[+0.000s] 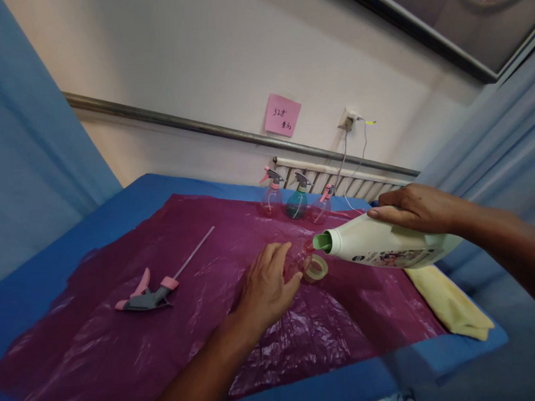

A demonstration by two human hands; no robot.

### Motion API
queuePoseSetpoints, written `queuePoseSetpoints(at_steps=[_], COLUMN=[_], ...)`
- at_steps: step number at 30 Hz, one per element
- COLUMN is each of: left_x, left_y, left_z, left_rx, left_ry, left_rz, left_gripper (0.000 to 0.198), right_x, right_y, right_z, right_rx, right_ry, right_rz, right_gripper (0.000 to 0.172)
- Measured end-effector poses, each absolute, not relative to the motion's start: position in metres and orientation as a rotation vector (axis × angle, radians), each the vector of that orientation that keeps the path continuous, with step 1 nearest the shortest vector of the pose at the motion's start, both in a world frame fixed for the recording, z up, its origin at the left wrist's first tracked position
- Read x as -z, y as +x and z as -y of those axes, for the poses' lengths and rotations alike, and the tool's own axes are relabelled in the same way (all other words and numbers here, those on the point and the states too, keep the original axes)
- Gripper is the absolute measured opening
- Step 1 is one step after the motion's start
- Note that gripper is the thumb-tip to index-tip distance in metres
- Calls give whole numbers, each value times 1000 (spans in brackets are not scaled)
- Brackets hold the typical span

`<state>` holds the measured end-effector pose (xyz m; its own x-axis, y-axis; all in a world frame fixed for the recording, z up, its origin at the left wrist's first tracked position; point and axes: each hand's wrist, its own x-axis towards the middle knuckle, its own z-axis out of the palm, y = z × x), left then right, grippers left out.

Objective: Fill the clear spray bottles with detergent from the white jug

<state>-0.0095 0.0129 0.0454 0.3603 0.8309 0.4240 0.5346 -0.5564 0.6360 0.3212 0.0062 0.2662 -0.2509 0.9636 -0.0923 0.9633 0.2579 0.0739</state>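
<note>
My right hand (pixel 408 210) is wrapped round the handle of a large pale green jug (pixel 383 243), tipped on its side with its green spout pointing left. The spout meets the neck of a clear pinkish bottle (pixel 296 259), which has no spray head on it. My left hand (pixel 270 279) grips this bottle from the left, fingers curved round its body. Right beside the bottle lies a roll of tape (pixel 316 269). A grey and pink spray head (pixel 150 295) with a long thin tube rests at the left on the purple plastic sheet (pixel 216 243).
Behind the hands stand three spray bottles, a pink one (pixel 273 199), a teal one (pixel 297 202) and another pink one (pixel 321 207). A yellow cloth (pixel 449 302) lies at the right edge. Cables hang from a wall socket (pixel 347 120) above a radiator (pixel 367 182). Blue curtains flank both sides.
</note>
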Motion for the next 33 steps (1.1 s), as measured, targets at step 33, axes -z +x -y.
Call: queuePoseSetpoints(at_steps=[33], left_x=[-44], left_y=[-10], left_z=[-13], left_rx=[-1026], left_ry=[2238], left_rz=[-1194], left_gripper=[58], right_x=[-271], right_y=[317], right_z=[-4], right_rx=[-25], right_ry=[1836], right_rz=[-2382], right_gripper=[73])
